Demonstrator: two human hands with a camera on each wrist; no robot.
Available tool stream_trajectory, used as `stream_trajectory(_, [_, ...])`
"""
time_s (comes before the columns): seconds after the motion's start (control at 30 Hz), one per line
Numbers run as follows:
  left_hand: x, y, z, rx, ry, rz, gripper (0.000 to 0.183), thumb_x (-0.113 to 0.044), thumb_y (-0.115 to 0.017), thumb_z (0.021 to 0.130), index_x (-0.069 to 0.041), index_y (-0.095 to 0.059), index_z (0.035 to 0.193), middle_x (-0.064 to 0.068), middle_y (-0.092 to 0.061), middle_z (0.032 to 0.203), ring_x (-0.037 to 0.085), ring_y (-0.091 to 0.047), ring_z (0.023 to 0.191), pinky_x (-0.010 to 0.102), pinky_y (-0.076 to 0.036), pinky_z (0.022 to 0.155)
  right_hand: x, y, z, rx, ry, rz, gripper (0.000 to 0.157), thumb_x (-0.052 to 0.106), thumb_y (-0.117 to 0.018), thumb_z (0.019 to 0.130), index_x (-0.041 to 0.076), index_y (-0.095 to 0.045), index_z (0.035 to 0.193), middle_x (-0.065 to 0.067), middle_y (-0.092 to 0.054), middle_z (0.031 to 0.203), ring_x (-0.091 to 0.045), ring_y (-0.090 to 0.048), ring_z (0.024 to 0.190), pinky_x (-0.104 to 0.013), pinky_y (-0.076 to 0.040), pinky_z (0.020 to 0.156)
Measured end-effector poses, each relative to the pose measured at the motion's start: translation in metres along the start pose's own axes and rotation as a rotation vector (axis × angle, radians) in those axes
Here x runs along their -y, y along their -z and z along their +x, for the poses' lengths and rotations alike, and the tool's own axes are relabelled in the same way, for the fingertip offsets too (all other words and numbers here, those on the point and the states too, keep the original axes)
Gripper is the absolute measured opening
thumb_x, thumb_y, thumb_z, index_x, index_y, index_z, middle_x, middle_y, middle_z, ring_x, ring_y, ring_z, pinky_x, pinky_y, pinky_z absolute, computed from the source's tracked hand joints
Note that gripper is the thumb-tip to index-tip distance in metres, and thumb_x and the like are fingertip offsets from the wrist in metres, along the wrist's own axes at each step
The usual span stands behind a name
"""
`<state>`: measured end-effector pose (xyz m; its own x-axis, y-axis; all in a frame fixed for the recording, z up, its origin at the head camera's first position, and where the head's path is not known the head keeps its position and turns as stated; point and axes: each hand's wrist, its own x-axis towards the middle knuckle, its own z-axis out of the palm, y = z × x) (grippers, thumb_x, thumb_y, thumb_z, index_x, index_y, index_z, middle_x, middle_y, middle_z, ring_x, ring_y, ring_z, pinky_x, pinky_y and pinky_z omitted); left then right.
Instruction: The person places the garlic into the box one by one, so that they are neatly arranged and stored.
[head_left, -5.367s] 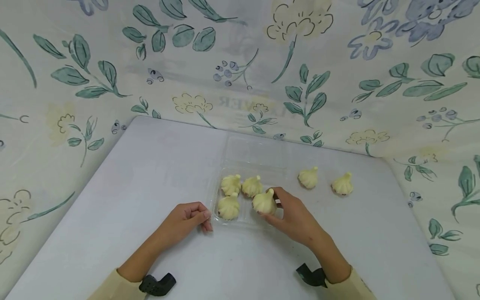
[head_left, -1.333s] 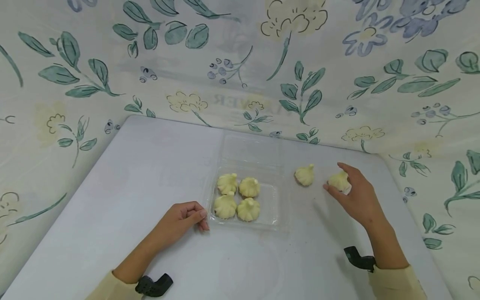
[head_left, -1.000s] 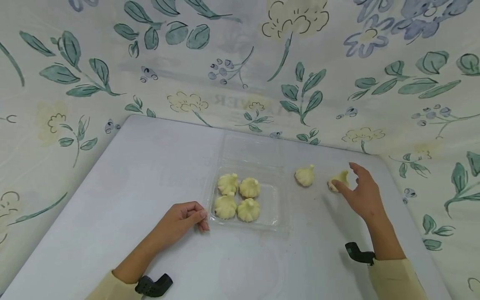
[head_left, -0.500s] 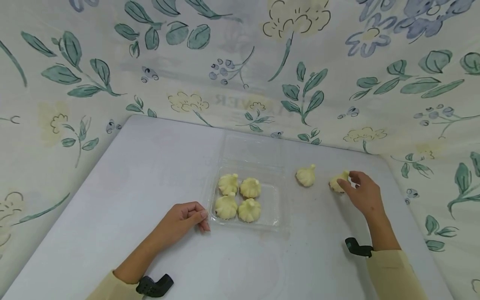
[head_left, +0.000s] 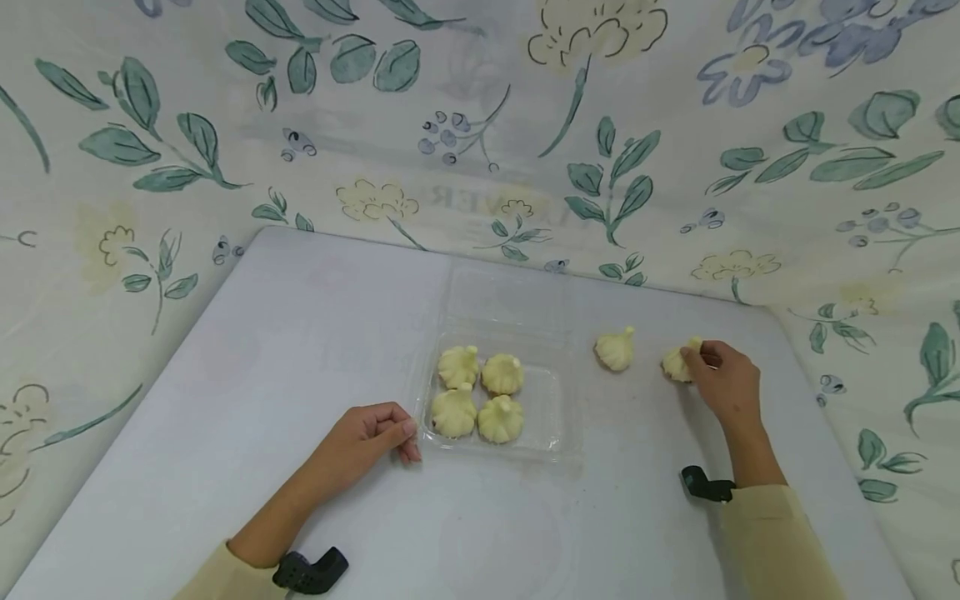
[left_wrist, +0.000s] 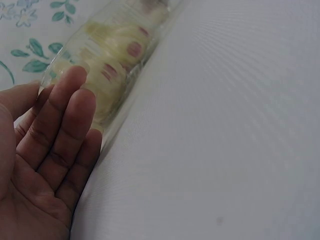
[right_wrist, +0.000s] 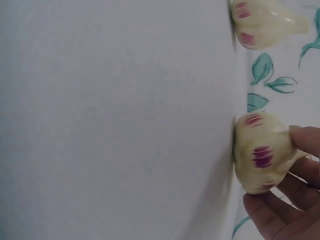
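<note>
My right hand (head_left: 727, 383) is at the rightmost garlic bulb (head_left: 677, 367) on the table, with the thumb and fingers pinching it near its neck. In the right wrist view this pale bulb (right_wrist: 261, 154) shows purple streaks and stands on the table. Another bulb (head_left: 615, 350) stands to its left, untouched. A clear plastic box (head_left: 551, 454) holds several bulbs, grouped in its left and middle parts. My left hand (head_left: 363, 446) rests beside the box's near left corner, fingers loosely bent around nothing. The left wrist view shows its fingertips close against the box wall (left_wrist: 102, 132).
The box's clear lid (head_left: 506, 296) lies folded back behind it. A flower-patterned cloth (head_left: 480, 158) rises at the back and sides of the white table (head_left: 315, 333). Bare room shows in the right part of the box.
A bulb my right hand held over the box now stands in it. The hand went right, reached around the rightmost bulb, loosened, then closed on its neck. My left hand stayed.
</note>
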<state>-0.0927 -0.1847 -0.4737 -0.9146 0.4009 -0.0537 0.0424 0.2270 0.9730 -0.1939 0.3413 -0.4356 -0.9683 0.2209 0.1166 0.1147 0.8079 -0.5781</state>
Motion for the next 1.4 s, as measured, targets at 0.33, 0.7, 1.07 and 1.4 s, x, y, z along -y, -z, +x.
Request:
stream_trajectory(0.33, [-0.0027,0.0043,0.0006,-0.006,-0.033,0.016,0.022,-0.024,-0.060,0.109,-0.008,-0.070,0.097,0.000,-0.077,0.083,0.023,-0.073,0.082,0.030,-0.056,0.081,0.0064,0.0007,-0.0012,0.005,-0.045,0.034,0.057,0.043,-0.057,0.107,-0.008,-0.061,0.132,-0.032,-0.064,0.130,-0.049,-0.060,0.124,-0.050,-0.053,0.089])
stream_trajectory(0.7, [-0.0019,0.0041,-0.0003,-0.019,-0.029,0.007,0.023,-0.024,-0.060,0.109,-0.007,-0.070,0.096,0.000,-0.077,0.082,0.023,-0.073,0.081,0.031,-0.056,0.080,0.0061,0.0027,0.0058,0.092,-0.105,0.031,0.070,0.054,-0.058,0.104,-0.006,-0.057,0.139,-0.033,-0.059,0.139,-0.049,-0.059,0.126,-0.056,-0.053,0.093])
stream_trajectory(1.07, [0.0009,0.0023,0.0006,-0.007,-0.023,-0.002,0.023,-0.024,-0.060,0.109,-0.007,-0.070,0.097,0.001,-0.077,0.083,0.023,-0.073,0.081,0.030,-0.056,0.080,0.0027,0.0021,0.0018,0.146,-0.094,-0.024,0.077,0.056,-0.058,0.103,-0.008,-0.052,0.145,-0.035,-0.058,0.138,-0.049,-0.057,0.123,-0.054,-0.054,0.090])
stream_trajectory(1.4, [0.0024,0.0013,0.0008,0.005,-0.004,-0.012,0.024,-0.024,-0.060,0.109,-0.006,-0.070,0.097,0.001,-0.077,0.083,0.024,-0.073,0.081,0.029,-0.055,0.081,0.0006,0.0038,0.0005,0.234,-0.077,-0.103,0.086,0.058,-0.060,0.102,-0.015,-0.046,0.146,-0.040,-0.052,0.141,-0.052,-0.054,0.121,-0.061,-0.052,0.091])
